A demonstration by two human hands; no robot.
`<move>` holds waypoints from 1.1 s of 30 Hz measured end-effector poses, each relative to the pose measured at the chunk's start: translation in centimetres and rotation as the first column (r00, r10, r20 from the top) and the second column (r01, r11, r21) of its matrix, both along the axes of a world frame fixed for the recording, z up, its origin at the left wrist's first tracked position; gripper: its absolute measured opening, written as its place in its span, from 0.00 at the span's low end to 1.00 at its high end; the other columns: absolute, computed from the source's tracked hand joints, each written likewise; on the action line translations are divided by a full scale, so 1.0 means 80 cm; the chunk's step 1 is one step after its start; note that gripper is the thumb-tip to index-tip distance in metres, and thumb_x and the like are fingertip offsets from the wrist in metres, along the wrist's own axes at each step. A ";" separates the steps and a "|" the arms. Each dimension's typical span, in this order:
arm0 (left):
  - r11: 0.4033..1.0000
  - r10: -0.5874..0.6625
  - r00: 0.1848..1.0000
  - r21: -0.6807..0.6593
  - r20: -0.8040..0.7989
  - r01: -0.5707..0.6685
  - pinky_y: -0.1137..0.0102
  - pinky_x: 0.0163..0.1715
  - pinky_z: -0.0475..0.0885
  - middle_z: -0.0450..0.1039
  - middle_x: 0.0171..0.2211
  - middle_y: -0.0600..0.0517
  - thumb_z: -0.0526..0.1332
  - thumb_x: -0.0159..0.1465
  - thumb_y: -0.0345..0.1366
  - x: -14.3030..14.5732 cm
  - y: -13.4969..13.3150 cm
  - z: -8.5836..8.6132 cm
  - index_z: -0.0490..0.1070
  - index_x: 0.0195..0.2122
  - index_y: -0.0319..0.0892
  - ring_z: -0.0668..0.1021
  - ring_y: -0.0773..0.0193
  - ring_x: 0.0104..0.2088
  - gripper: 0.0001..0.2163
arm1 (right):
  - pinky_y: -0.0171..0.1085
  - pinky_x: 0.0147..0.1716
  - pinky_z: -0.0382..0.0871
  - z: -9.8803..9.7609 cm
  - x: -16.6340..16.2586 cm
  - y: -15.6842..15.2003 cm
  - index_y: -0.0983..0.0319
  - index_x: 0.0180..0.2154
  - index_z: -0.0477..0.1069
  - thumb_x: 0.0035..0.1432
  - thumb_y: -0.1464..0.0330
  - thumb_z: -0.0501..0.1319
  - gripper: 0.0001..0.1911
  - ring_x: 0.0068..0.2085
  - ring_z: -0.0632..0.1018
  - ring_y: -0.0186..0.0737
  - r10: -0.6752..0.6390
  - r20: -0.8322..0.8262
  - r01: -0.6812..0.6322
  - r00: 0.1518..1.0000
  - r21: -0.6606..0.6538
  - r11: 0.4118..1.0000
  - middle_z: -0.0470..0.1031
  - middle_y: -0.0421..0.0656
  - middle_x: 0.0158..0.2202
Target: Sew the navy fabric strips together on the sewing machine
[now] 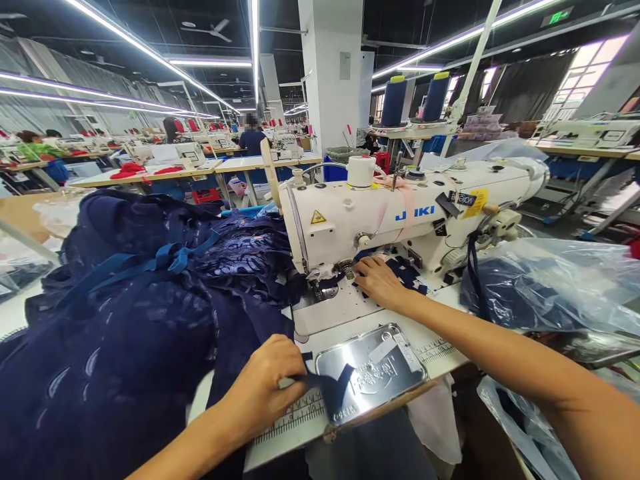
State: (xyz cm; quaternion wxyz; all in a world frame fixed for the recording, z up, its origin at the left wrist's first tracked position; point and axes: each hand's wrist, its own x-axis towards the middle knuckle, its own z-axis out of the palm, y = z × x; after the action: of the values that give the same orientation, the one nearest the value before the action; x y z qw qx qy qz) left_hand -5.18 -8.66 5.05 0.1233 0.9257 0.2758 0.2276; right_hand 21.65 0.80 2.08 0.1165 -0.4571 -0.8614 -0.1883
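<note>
A left hand (273, 380) pinches a dark navy fabric strip (330, 393) in front of a white sewing machine (345, 213).
The left thumb and fingers are clamped on the strip, which lies partly over a shiny, rounded-corner metal plate (375, 375) at the machine's front edge; the right hand (377, 281) reaches beneath the machine's arm, its fingers bent and close together beside a ribbed round metal part (346, 269), and I cannot tell whether they grip anything; small dark fabric scraps (406, 275) lie just behind that hand; at the left, a large heap of navy patterned garments (135, 333), tied with a bright blue fabric ribbon (173, 258), reaches up to the machine; at the right sits a clear plastic bag (555, 280) with dark contents.
</note>
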 end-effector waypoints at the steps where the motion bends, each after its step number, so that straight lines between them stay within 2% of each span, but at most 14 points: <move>1: 0.993 0.054 0.998 -0.101 -0.007 -0.055 0.74 0.26 0.63 0.63 0.17 0.56 0.52 0.62 0.31 0.008 0.003 0.003 0.64 0.19 0.38 0.67 0.71 0.21 0.14 | 0.42 0.41 0.54 -0.001 -0.005 0.001 0.65 0.27 0.74 0.57 0.74 0.57 0.09 0.42 0.65 0.45 -0.002 0.020 0.002 1.000 -0.003 1.000 0.70 0.48 0.37; 2: 0.980 0.121 0.992 -0.156 -0.031 -0.124 0.75 0.22 0.61 0.61 0.16 0.57 0.52 0.62 0.31 0.017 0.008 0.006 0.62 0.18 0.37 0.65 0.72 0.19 0.15 | 0.41 0.40 0.54 -0.002 -0.010 0.003 0.65 0.28 0.73 0.57 0.74 0.56 0.09 0.41 0.66 0.44 0.002 0.030 -0.001 1.000 -0.012 1.000 0.70 0.48 0.35; 3: 0.969 0.188 0.980 -0.152 -0.060 -0.195 0.75 0.21 0.60 0.60 0.16 0.57 0.52 0.62 0.31 0.027 0.014 0.009 0.62 0.18 0.37 0.65 0.71 0.19 0.14 | 0.41 0.39 0.54 -0.003 -0.016 0.004 0.65 0.29 0.73 0.58 0.74 0.55 0.10 0.40 0.66 0.44 0.010 0.031 -0.009 0.999 -0.027 1.000 0.71 0.48 0.34; 5: 0.959 0.284 0.950 0.023 -0.132 -0.284 0.73 0.24 0.62 0.64 0.20 0.54 0.53 0.60 0.26 0.045 0.033 0.011 0.64 0.20 0.37 0.68 0.68 0.23 0.11 | 0.40 0.38 0.54 -0.005 -0.026 0.005 0.65 0.32 0.73 0.59 0.74 0.53 0.10 0.37 0.68 0.41 0.025 -0.003 -0.026 1.000 -0.082 0.996 0.71 0.46 0.32; 6: 0.947 0.307 0.934 0.161 -0.182 -0.280 0.70 0.27 0.64 0.67 0.24 0.52 0.53 0.58 0.24 0.054 0.044 0.010 0.65 0.21 0.36 0.70 0.65 0.26 0.09 | 0.39 0.37 0.54 -0.007 -0.031 0.006 0.65 0.33 0.72 0.60 0.74 0.53 0.10 0.36 0.68 0.40 0.026 -0.037 -0.030 0.999 -0.120 0.992 0.71 0.46 0.32; 8: 0.906 0.302 0.899 0.390 -0.317 -0.166 0.65 0.32 0.65 0.69 0.30 0.47 0.54 0.57 0.22 0.068 0.066 0.005 0.67 0.23 0.36 0.71 0.58 0.34 0.08 | 0.37 0.35 0.54 -0.009 -0.039 0.006 0.65 0.34 0.71 0.60 0.73 0.53 0.09 0.34 0.69 0.38 0.003 -0.114 -0.027 0.994 -0.209 0.978 0.72 0.45 0.32; 10: 0.886 0.266 0.859 0.462 -0.438 -0.039 0.63 0.34 0.66 0.70 0.33 0.45 0.53 0.58 0.22 0.074 0.085 -0.007 0.69 0.26 0.36 0.71 0.56 0.37 0.08 | 0.36 0.34 0.54 -0.010 -0.042 0.006 0.65 0.34 0.71 0.60 0.73 0.53 0.08 0.33 0.70 0.37 -0.021 -0.176 -0.028 0.984 -0.273 0.962 0.72 0.44 0.33; 12: 0.903 0.249 0.847 0.430 -0.470 -0.028 0.63 0.35 0.68 0.71 0.33 0.46 0.51 0.58 0.22 0.072 0.095 -0.021 0.69 0.29 0.36 0.71 0.58 0.37 0.09 | 0.36 0.34 0.54 -0.011 -0.040 0.004 0.65 0.35 0.70 0.59 0.72 0.55 0.06 0.34 0.71 0.38 -0.024 -0.221 -0.037 0.975 -0.268 0.963 0.72 0.44 0.34; 14: 0.926 0.245 0.871 0.368 -0.425 -0.081 0.65 0.36 0.69 0.72 0.35 0.47 0.50 0.58 0.21 0.063 0.097 -0.036 0.70 0.33 0.37 0.72 0.60 0.37 0.10 | 0.37 0.35 0.55 -0.012 -0.036 0.000 0.65 0.35 0.69 0.58 0.70 0.57 0.05 0.35 0.70 0.39 0.000 -0.258 -0.058 0.966 -0.216 0.975 0.72 0.45 0.34; 18: 0.944 0.186 0.940 0.317 -0.285 -0.091 0.63 0.46 0.68 0.70 0.46 0.46 0.50 0.58 0.22 0.043 0.083 -0.053 0.68 0.46 0.36 0.70 0.59 0.47 0.16 | 0.38 0.36 0.56 -0.021 -0.029 -0.009 0.65 0.33 0.67 0.55 0.68 0.60 0.06 0.34 0.69 0.39 0.099 -0.264 -0.137 0.959 -0.127 0.982 0.70 0.43 0.31; 23: 0.956 0.180 0.927 0.280 -0.330 -0.086 0.60 0.47 0.68 0.68 0.49 0.44 0.52 0.57 0.24 0.040 0.063 -0.046 0.66 0.49 0.34 0.68 0.55 0.49 0.18 | 0.36 0.34 0.58 -0.030 -0.029 -0.013 0.65 0.31 0.68 0.58 0.72 0.56 0.04 0.33 0.69 0.38 0.185 -0.226 -0.207 0.956 -0.075 0.976 0.69 0.44 0.31; 27: 0.950 0.194 0.889 0.304 -0.414 -0.066 0.60 0.46 0.68 0.67 0.51 0.43 0.52 0.58 0.24 0.044 0.055 -0.045 0.65 0.50 0.34 0.69 0.53 0.49 0.18 | 0.36 0.33 0.58 -0.026 -0.041 -0.010 0.66 0.29 0.68 0.59 0.76 0.53 0.08 0.31 0.69 0.37 0.159 -0.131 -0.171 0.979 -0.082 0.982 0.69 0.44 0.30; 30: 0.939 0.209 0.865 0.342 -0.457 -0.046 0.60 0.45 0.68 0.64 0.52 0.41 0.51 0.59 0.24 0.045 0.052 -0.048 0.65 0.50 0.33 0.68 0.52 0.50 0.17 | 0.35 0.32 0.57 -0.021 -0.055 -0.007 0.65 0.29 0.68 0.57 0.76 0.55 0.07 0.31 0.69 0.37 0.103 -0.136 -0.121 0.985 -0.136 0.983 0.69 0.44 0.30; 33: 0.931 0.214 0.850 0.363 -0.481 -0.028 0.62 0.44 0.68 0.62 0.54 0.42 0.51 0.60 0.25 0.046 0.051 -0.048 0.65 0.50 0.34 0.69 0.53 0.49 0.16 | 0.33 0.32 0.57 -0.016 -0.068 -0.002 0.65 0.28 0.68 0.56 0.76 0.56 0.05 0.32 0.69 0.35 0.077 -0.259 -0.145 0.963 -0.252 0.957 0.69 0.42 0.30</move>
State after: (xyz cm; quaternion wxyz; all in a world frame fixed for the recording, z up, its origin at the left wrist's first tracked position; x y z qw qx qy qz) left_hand -1.50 -4.55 1.19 -0.1325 0.9400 0.3133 0.0248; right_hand 16.25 0.62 0.80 0.1700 -0.4390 -0.8823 -0.0044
